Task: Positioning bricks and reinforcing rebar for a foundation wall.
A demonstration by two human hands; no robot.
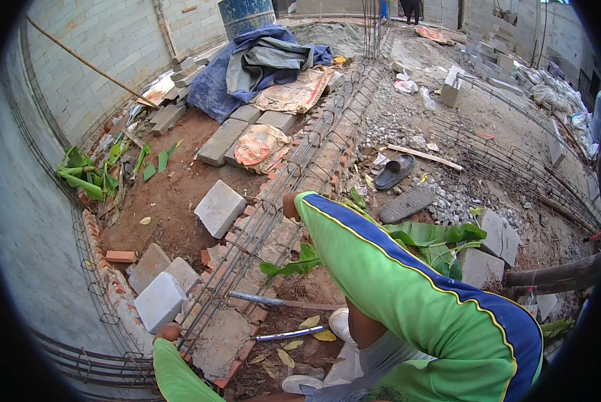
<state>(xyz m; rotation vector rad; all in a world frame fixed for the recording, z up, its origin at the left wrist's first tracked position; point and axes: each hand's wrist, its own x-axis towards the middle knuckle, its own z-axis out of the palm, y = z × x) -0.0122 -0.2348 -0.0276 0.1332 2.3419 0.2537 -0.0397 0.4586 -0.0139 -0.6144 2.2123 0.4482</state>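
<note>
A long rebar cage (261,226), made of thin dark bars with square stirrups, runs diagonally over a low brick and concrete footing (223,342). At its near end, on the left side, my left hand (168,331) is closed on the cage, its fingers small and partly hidden. Farther along, my right hand (291,206) is closed at the cage's right edge, largely covered by the green sleeve. A metal pipe (255,299) and a white-and-blue strip (290,335) lie on the ground between my arms.
Pale concrete blocks (161,300) lie left of the cage, with another block (220,208) farther up. A blue tarp (213,84) is heaped near a blue drum (247,17). Dark sandals (394,172), gravel, banana leaves (434,233) and more rebar (508,164) lie to the right.
</note>
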